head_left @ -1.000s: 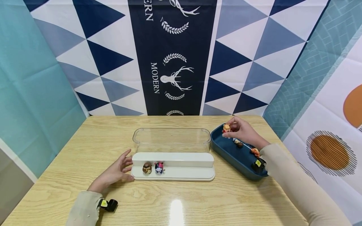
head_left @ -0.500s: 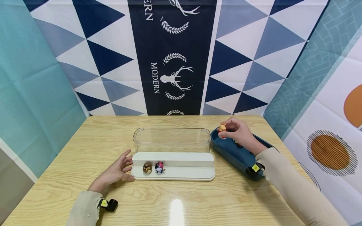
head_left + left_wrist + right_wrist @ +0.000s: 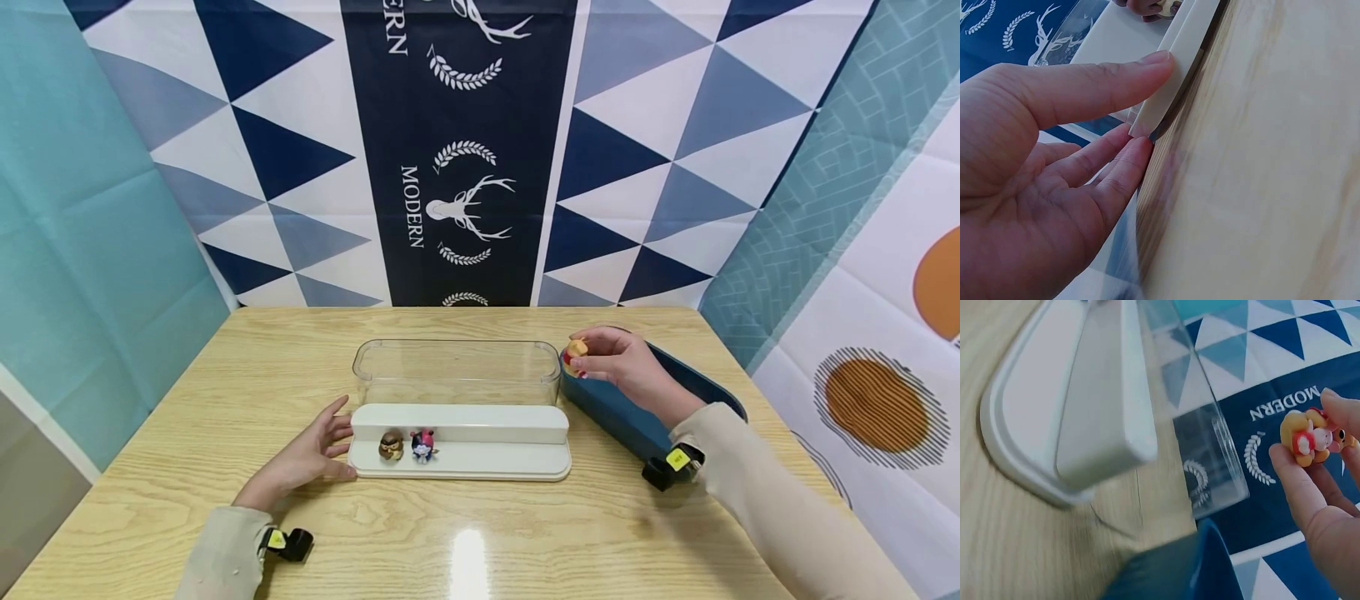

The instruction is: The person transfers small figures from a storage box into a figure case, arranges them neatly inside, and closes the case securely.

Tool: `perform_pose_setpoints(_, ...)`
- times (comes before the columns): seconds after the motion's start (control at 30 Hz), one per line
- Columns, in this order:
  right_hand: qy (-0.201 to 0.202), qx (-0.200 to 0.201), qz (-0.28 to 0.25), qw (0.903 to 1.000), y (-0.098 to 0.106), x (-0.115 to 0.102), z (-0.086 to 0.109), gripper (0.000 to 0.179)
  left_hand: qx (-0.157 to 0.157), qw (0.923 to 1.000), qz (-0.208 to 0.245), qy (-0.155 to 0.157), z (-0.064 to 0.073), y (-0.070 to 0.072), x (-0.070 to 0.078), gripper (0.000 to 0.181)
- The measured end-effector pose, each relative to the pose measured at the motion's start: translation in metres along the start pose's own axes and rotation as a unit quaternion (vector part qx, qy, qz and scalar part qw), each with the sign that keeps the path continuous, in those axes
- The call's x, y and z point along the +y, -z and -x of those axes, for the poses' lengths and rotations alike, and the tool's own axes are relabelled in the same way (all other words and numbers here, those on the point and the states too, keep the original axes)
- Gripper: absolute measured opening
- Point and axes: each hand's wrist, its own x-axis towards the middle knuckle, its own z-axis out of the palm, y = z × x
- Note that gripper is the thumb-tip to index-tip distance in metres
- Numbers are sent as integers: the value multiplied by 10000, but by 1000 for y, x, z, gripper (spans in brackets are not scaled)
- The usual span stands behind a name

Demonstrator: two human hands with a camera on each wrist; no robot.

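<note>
Between thumb and fingers my right hand pinches a small yellow bear figurine in a red top, held up over the near-left end of a dark blue bin. A tiny pink figure shows on the bear's front in the right wrist view. My left hand rests at the left end of a white stepped display base; its thumb lies on the front edge and its fingertips touch the end. On the base's lower step stand an owl figurine and a pink-and-dark figurine, side by side.
A clear plastic cover lies right behind the base, its right end close to the bin. My right hand and forearm hide most of the bin's inside. A patterned cloth hangs at the table's back edge.
My right hand has carried the bear figurine left and slightly down, from above the bin's inside to its left rim. The left hand, the base and its two figurines have stayed put.
</note>
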Motion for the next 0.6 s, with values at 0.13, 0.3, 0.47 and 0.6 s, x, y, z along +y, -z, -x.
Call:
perform_pose_setpoints(0.13, -188, -67, -387, 9990, -6, -2, 4, 31, -5, 10000, -28, -20, 0, 0, 1, 121)
perform_pose_setpoints(0.3, -172, -412, -813, 9957, -9, -2, 6, 33, 9, 10000, -45, -54, 0, 0, 0, 121)
perform_pose_setpoints(0.47, -286, -592, -972, 9931, -11, -1, 8, 37, 0, 10000, 6, -86, 0, 0, 0, 122)
perform_pose_setpoints(0.6, -406, -596, -644, 9953, -12, 1, 10, 34, 19, 10000, -34, -91, 0, -1, 0, 122)
